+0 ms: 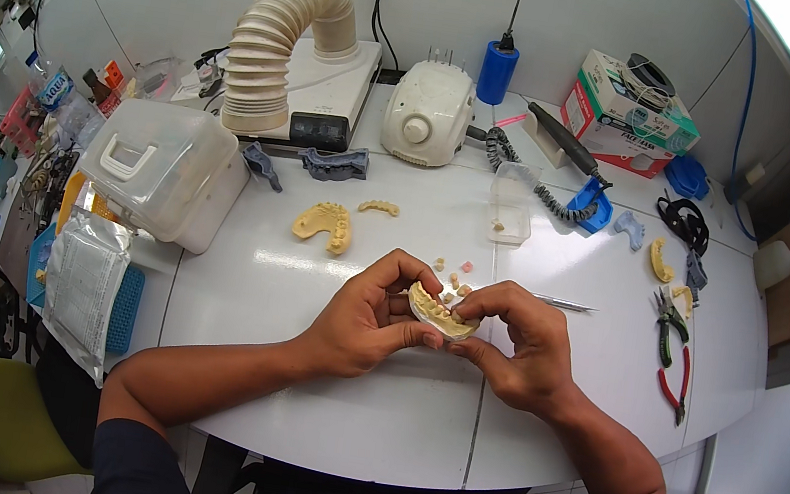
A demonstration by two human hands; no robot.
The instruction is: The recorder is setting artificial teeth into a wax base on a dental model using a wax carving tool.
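Observation:
Between both hands, above the white table, is a yellow plaster dental model (439, 316) with a row of teeth and a pale base. My left hand (370, 314) grips its left side, thumb along the front edge. On the right end, my right hand (525, 344) pinches the model with thumb and fingers; whether a small piece sits under those fingertips is hidden. Just beyond lie several small tooth-coloured pieces (454, 280) and a pink one (467, 266). A larger yellow dental cast (324, 226) and a small curved plaster strip (379, 207) rest farther left.
A thin metal instrument (564, 303) lies right of my hands, with red-handled pliers (672, 387) beyond. At the back stand a ribbed suction hose (266, 47), a white control unit (428, 115) and a handpiece (563, 141). A lidded plastic box (164, 169) stands left, beside a silver pouch (85, 284).

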